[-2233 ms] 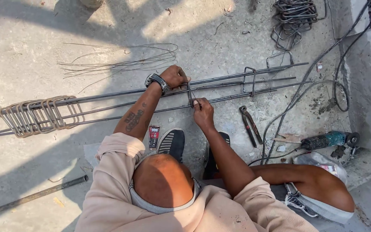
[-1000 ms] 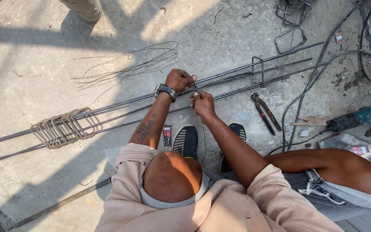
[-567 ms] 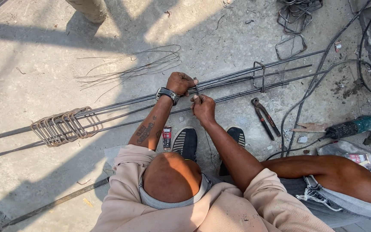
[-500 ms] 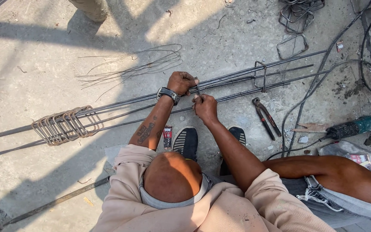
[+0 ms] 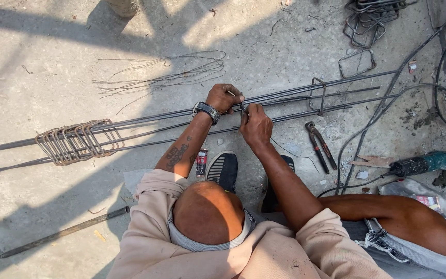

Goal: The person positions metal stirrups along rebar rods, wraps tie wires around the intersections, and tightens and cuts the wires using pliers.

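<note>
Several long steel reinforcing bars lie side by side across the concrete floor. My left hand, with a wristwatch on it, is closed over the top bars near their middle. Just to its right, my right hand pinches a thin dark metal piece standing against the bars; I cannot tell whether it is a wire tie or a small tool. The two hands almost touch. I squat behind the bars with one black shoe under my arms.
A bundle of bent stirrups hangs on the bars at left, and a single stirrup at right. Pincers, an angle grinder with its cable, loose wire, more stirrups and a rod lie around. Another person's foot stands at the top.
Both hands stay at the same spot on the bars, working close together. The view has shifted slightly, so the bars and tools sit a little differently in frame.
</note>
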